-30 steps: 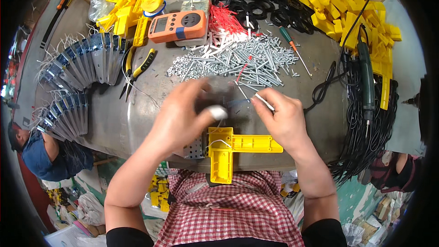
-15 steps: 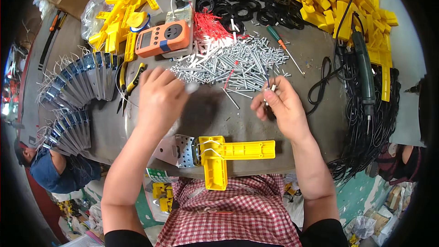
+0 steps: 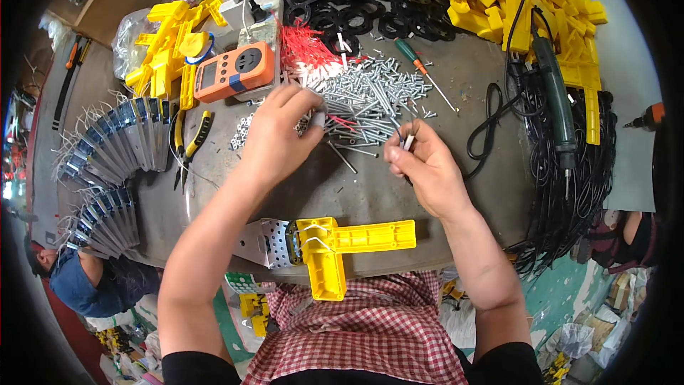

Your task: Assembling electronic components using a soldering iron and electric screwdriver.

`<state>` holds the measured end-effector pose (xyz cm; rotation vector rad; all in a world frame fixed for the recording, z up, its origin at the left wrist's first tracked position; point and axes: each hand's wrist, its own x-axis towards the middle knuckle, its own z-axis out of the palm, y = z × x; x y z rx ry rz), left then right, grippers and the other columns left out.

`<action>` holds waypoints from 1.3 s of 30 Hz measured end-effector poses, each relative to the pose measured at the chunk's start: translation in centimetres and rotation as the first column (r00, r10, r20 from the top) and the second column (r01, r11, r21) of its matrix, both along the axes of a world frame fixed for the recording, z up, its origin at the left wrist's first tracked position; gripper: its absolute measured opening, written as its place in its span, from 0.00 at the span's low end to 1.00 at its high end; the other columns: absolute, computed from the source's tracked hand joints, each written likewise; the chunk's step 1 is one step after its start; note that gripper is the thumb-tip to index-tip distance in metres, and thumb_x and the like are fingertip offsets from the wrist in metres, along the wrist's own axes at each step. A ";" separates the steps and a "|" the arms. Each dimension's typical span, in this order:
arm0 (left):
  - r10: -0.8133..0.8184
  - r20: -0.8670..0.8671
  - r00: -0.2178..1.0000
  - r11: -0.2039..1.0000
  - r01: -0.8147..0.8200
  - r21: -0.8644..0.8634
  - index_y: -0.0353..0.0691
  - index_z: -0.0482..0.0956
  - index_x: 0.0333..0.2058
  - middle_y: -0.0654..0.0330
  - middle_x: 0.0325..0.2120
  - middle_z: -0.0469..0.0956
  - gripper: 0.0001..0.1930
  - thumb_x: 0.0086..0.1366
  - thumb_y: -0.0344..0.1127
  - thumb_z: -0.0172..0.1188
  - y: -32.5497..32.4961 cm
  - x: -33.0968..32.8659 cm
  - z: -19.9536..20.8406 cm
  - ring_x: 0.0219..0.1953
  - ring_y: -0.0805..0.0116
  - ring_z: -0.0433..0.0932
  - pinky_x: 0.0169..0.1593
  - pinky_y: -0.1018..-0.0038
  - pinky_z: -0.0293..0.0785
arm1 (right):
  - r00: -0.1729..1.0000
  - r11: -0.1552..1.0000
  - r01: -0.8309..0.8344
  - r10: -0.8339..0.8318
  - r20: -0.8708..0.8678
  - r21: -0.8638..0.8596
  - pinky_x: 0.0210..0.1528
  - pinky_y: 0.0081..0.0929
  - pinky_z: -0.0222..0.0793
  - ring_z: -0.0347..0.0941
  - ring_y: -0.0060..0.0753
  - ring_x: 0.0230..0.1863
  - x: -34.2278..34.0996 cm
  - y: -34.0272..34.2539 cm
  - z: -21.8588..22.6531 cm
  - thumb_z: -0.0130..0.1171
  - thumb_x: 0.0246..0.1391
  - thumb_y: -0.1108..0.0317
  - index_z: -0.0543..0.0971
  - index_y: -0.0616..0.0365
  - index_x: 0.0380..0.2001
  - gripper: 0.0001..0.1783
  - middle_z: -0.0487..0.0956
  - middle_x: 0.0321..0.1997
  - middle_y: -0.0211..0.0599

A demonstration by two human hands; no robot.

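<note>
Screw pile (image 3: pixel 370 96) mid-table, toward far edge; left hand (image 3: pixel 274 139) on pile's left edge, right hand (image 3: pixel 420 167) just near side of pile, pinching a screw (image 3: pixel 407 142); meter (image 3: pixel 234 71) left of pile, pliers (image 3: pixel 189 146) nearer and left of left hand; fanned metal plates (image 3: pixel 107 164) along left table rim; T-shaped plastic part (image 3: pixel 335 249) on near edge, between forearms, perforated bracket (image 3: pixel 263 242) touching its left side; screwdriver (image 3: pixel 424 71) right of pile; electric driver (image 3: pixel 556 107) far right, on coiled cables (image 3: pixel 570 199).

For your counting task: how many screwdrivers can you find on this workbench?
2: a green-handled hand screwdriver beyond the screw pile, and a dark electric screwdriver lying right of it. Others may hide under the clutter.
</note>
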<state>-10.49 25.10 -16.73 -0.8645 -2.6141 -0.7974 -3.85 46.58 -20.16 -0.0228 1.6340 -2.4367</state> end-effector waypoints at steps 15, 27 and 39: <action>-0.331 0.618 0.713 0.487 -0.431 0.759 0.38 0.71 0.33 0.71 0.27 0.69 0.04 0.58 0.27 0.56 0.9 8.8 0.4 0.29 0.83 0.63 0.34 0.83 0.62 | 0.980 0.967 -0.043 0.090 -0.178 0.251 0.26 0.09 0.54 0.56 0.06 0.24 1.5 -3.3 4.8 0.59 0.51 0.77 0.75 0.60 0.35 0.07 0.66 0.22 0.16; -0.543 0.459 0.704 0.522 -0.145 0.841 0.37 0.57 0.60 0.53 0.57 0.62 0.41 0.48 0.33 0.67 -1.3 10.6 1.4 0.58 0.60 0.63 0.59 0.66 0.58 | 0.954 0.962 0.022 0.061 -0.293 0.271 0.33 0.11 0.64 0.69 0.10 0.29 1.6 -4.3 4.9 0.59 0.53 0.73 0.77 0.62 0.30 0.04 0.78 0.28 0.24; 0.211 0.342 0.916 0.831 -0.353 0.431 0.38 0.75 0.33 0.57 0.24 0.73 0.10 0.50 0.27 0.60 -3.5 11.9 -2.4 0.27 0.58 0.74 0.33 0.69 0.69 | 0.797 0.368 -0.144 0.594 -0.113 0.919 0.28 0.36 0.67 0.74 0.46 0.24 2.8 -5.3 5.4 0.60 0.50 0.62 0.76 0.58 0.28 0.10 0.77 0.23 0.42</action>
